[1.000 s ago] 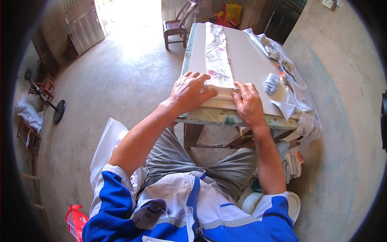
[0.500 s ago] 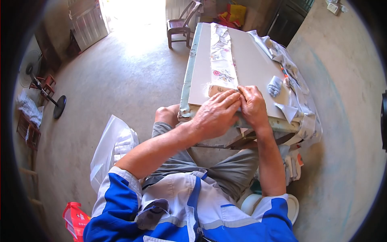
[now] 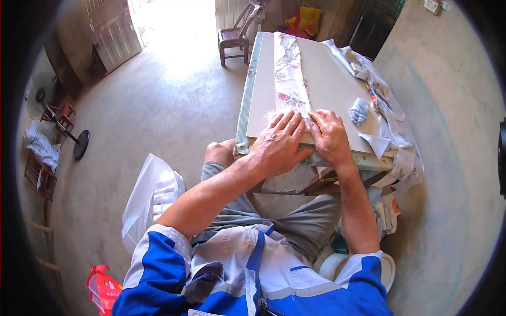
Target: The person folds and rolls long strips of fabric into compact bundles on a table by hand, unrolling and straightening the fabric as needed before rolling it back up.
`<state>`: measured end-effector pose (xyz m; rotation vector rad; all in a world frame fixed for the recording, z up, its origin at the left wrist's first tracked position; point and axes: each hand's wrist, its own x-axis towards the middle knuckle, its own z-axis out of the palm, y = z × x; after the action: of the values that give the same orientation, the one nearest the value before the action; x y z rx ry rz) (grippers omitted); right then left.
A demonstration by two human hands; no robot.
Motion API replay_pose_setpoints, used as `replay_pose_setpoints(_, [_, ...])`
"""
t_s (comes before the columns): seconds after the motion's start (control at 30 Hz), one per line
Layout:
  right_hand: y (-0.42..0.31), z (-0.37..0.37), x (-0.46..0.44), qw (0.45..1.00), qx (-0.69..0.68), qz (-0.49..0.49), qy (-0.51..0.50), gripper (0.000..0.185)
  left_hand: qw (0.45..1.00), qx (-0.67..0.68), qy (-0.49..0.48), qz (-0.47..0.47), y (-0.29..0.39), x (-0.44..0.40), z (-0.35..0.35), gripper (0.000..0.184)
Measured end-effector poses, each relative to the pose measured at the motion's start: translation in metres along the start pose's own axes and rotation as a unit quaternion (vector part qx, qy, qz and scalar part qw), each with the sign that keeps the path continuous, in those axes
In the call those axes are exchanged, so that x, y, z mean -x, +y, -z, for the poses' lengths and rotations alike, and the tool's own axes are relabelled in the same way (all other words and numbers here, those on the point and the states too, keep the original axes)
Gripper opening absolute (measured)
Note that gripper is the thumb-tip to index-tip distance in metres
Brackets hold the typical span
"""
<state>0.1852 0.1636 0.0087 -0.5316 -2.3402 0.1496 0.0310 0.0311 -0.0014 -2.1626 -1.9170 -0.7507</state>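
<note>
A long strip of white floral cloth (image 3: 289, 79) lies lengthwise on the pale board (image 3: 327, 79) that tops the table. My left hand (image 3: 279, 143) rests on the strip's near end, palm down, fingers stretched forward and the thumb apart. Just right of it, my right hand (image 3: 329, 136) has its fingers bent together at the strip's right edge; what they pinch is hidden. A small grey-and-white rolled bundle (image 3: 359, 111) sits on the board to the right of my right hand.
More printed cloth (image 3: 387, 100) drapes over the table's right edge. A wooden chair (image 3: 234, 36) stands beyond the table. At the left are a standing fan (image 3: 80, 145) and stools. A white plastic bag (image 3: 149, 195) is beside my left leg, a red bag (image 3: 103, 289) lower left.
My left hand first moved right and toward me, off the strip's left side, then slid slightly forward and flattened over the near end. My right hand stayed near the right edge.
</note>
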Motion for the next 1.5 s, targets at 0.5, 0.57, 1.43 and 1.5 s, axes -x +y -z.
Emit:
replay_pose_setpoints(0.5, [-0.005, -0.002, 0.03, 0.998, 0.058, 0.022, -0.027, 0.042, 1.0, 0.016, 0.01, -0.006, 0.0, -0.001, 0.001, 0.073])
replay_pose_setpoints(0.57, [-0.004, -0.004, 0.031, 0.998, 0.058, 0.02, -0.019, 0.043, 1.0, 0.017, 0.01, -0.005, 0.0, 0.0, 0.0, 0.073])
replay_pose_setpoints(1.43, [0.0, 0.03, 0.035, 0.997, 0.003, 0.057, -0.056, 0.037, 0.997, 0.035, 0.065, -0.024, 0.007, 0.003, 0.017, 0.045])
replay_pose_setpoints(1.5, [-0.004, 0.034, 0.038, 0.996, 0.013, 0.066, -0.054, 0.036, 0.997, 0.036, 0.059, -0.036, 0.004, 0.003, 0.018, 0.039])
